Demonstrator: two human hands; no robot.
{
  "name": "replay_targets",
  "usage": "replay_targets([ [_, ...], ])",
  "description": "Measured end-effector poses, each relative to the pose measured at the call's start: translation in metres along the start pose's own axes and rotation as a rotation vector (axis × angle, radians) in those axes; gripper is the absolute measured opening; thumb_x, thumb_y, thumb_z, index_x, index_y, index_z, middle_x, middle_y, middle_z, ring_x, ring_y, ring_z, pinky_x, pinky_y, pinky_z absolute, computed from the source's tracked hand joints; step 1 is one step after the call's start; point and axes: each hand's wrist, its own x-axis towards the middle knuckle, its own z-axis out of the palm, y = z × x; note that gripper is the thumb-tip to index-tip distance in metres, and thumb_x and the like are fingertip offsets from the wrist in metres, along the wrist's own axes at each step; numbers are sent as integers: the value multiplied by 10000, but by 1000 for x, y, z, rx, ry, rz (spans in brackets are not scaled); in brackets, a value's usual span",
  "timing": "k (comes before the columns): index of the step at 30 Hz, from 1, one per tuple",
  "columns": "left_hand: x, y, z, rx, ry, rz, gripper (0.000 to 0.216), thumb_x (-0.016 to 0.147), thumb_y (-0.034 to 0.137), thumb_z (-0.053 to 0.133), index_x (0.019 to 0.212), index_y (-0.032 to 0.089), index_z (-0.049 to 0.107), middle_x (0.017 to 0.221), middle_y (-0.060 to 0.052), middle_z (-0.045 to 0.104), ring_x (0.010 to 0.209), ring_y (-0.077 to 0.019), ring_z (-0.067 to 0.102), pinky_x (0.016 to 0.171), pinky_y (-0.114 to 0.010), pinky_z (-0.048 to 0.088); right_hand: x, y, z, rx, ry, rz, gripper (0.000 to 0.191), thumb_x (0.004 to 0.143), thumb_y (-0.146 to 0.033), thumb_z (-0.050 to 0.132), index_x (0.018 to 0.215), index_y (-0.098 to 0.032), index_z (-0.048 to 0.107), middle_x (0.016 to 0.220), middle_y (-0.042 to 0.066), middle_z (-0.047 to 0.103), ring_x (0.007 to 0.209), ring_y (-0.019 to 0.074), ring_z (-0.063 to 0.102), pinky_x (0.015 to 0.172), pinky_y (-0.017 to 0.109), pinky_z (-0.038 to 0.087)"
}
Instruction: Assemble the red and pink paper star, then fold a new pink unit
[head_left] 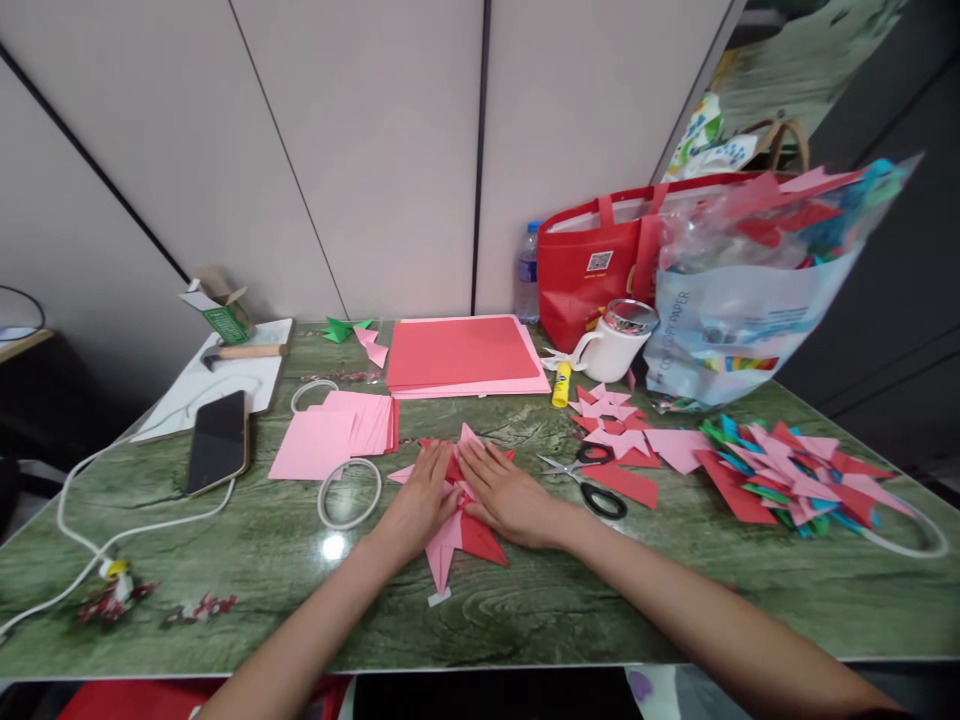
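Folded paper star (459, 545), pink and red points, lies flat on the green marbled table (600, 610), near the front edge and about mid-width. Left hand (420, 500) rests palm down on the star's left half, fingers stretched out and together, gripping nothing. Right hand (506, 495) likewise flat and spread on the right half; the fingertips of the two hands nearly meet over the star's centre. Points of the star poke out in front of and behind the hands. Just right of the right hand: black-handled scissors (592, 482), blades apart, lying beside red and pink triangles. Just left of the left hand: a white ring (349, 493), and behind it a fanned stack of pink squares (330, 435). Farther left, a dark phone (217, 440) face up, a white cable (90, 530) trailing from it. Behind the star, a stack of red sheets (461, 355). To the right rear, a yellow glue stick (560, 385), white mug (619, 345), red bag (592, 270). Far right, a heap of folded pieces (787, 470), mixed colours.
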Motion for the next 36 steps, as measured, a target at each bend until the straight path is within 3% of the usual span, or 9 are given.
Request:
replay_targets([
  [4, 0, -2, -4, -148, 34, -77, 534, 864, 279, 488, 1335, 133, 281, 1366, -195, 425, 1295, -240, 377, 1031, -424, 368, 0, -1, -1, 12, 10, 14, 613, 944, -439, 316, 1410, -46, 251, 1472, 188, 213, 1385, 270, 113, 1123, 481, 179],
  [10, -8, -6, -24, -352, 256, -192, 391, 934, 263, 321, 1315, 183, 294, 1348, -145, 467, 1245, -176, 450, 1010, -369, 399, 1, -4, -7, 19, -3, 30, 584, 940, -416, 350, 1419, -96, 251, 1482, 175, 203, 1387, 266, 111, 1118, 475, 192],
  [13, -19, -2, -30, -178, 198, -180, 446, 931, 290, 342, 1358, 185, 268, 1373, -149, 443, 1278, -206, 405, 1023, -402, 383, 1, -4, -8, 17, -16, 25, 528, 949, -403, 337, 1402, -133, 306, 1489, 167, 189, 1386, 277, 93, 1113, 480, 188],
  [17, -35, 6, -18, 96, 55, -33, 666, 896, 393, 429, 1425, 125, 127, 1440, -217, 308, 1342, -287, 252, 1025, -475, 362, 0, -5, -8, 29, -23, 27, 509, 958, -392, 315, 1402, -146, 308, 1492, 160, 194, 1389, 268, 82, 1115, 479, 176],
  [21, -39, 5, -1, 253, 27, 38, 649, 905, 431, 393, 1403, 63, 200, 1416, -256, 321, 1340, -308, 230, 1013, -492, 372, -1, -5, -10, 47, -37, 33, 545, 946, -428, 332, 1406, -138, 300, 1493, 169, 176, 1392, 268, 59, 1116, 480, 164],
  [26, -37, 2, 2, 310, 24, 72, 574, 907, 419, 392, 1362, 78, 317, 1431, -233, 304, 1348, -298, 206, 1023, -482, 367, -2, -6, -13, 63, -69, 0, 758, 858, -595, 398, 1422, -111, 253, 1491, 188, 173, 1390, 299, 37, 1114, 500, 129],
  [36, -35, 4, 8, 336, 7, 58, 547, 910, 364, 398, 1332, 19, 349, 1416, -264, 306, 1348, -320, 188, 1035, -487, 350, 0, -11, -13, 52, -102, 37, 715, 895, -575, 310, 1426, -100, 242, 1493, 196, 157, 1384, 327, 35, 1106, 519, 93],
])
